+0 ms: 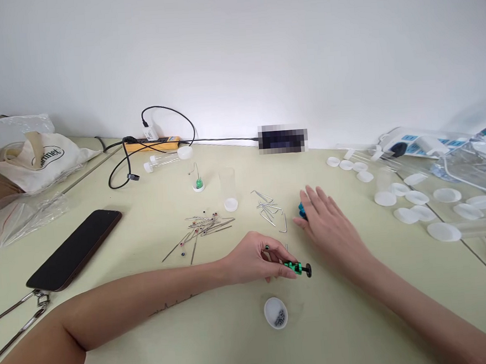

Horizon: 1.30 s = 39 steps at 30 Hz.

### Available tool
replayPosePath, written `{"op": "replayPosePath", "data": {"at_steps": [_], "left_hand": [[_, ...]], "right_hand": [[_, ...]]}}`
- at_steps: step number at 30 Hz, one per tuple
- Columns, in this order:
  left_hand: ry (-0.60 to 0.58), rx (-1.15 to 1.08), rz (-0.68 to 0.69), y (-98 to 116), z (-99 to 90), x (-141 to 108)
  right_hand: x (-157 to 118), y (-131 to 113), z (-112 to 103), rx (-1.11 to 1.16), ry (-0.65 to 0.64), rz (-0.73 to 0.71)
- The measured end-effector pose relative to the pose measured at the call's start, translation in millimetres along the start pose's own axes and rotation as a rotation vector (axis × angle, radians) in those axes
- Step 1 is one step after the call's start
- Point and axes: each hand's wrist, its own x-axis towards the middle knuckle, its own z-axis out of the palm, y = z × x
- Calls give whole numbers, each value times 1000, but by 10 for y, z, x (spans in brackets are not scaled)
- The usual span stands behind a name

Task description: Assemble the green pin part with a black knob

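My left hand (265, 258) is closed round a small green metal part (294, 266) with a black round-ended piece (307, 270) sticking out to the right. My right hand (322, 215) lies palm down on the table, its fingers stretched forward and partly covering a small blue object (302, 211). Between and beyond the hands are several bent silver hex keys (269, 207). A white cap (270, 313) with tiny dark metal pieces (281, 317) in it stands just below my left hand. Thin metal rods (208, 226) with coloured ends lie in a loose pile left of the keys.
A clear tube (228, 188) stands upright beyond the rods, beside a white cap with a green piece (199, 183). A black phone (77, 249) lies left. Several white lids (416, 197) spread at right. A yellow power strip (161, 145) sits by the wall.
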Motion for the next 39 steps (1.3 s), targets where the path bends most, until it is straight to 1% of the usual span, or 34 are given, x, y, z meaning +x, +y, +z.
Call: {"op": "replayPosePath", "data": {"at_steps": [2, 4, 6, 7, 9, 11, 14, 16, 19, 26, 29, 32, 36, 39], "left_hand": [[-3, -7, 0, -6, -2, 1], [-8, -11, -3, -5, -2, 2], [-5, -12, -14, 1, 0, 3], [-2, -11, -20, 4, 3, 4], [9, -8, -36, 9, 11, 7], [25, -11, -54, 10, 20, 10], [40, -5, -74, 6, 30, 14], [44, 7, -75, 4, 34, 17], [52, 9, -82, 1, 36, 22], [51, 12, -87, 4, 31, 24], [53, 18, -89, 4, 27, 23], [47, 18, -83, 4, 24, 22], [44, 4, -71, 18, 22, 19], [64, 0, -65, 30, 22, 18]], "right_hand": [[-56, 139, -119, 23, 10, 27], [-152, 290, -209, 133, -7, 118], [-288, 397, -234, 237, -41, 218], [-366, 419, -219, 241, -36, 234], [-522, 397, -150, 246, -42, 239], [-645, 316, -57, 232, -65, 215], [-718, 205, 68, 153, -69, 195], [-698, 191, 132, 114, -55, 173], [-633, 245, 204, 97, -37, 140], [-547, 362, 277, 149, -34, 69], [-464, 382, 299, 191, -24, 97], [-326, 396, 315, 236, -1, 136], [-146, 425, 298, 302, 23, 148], [-141, 438, 211, 341, 110, 193]]}}
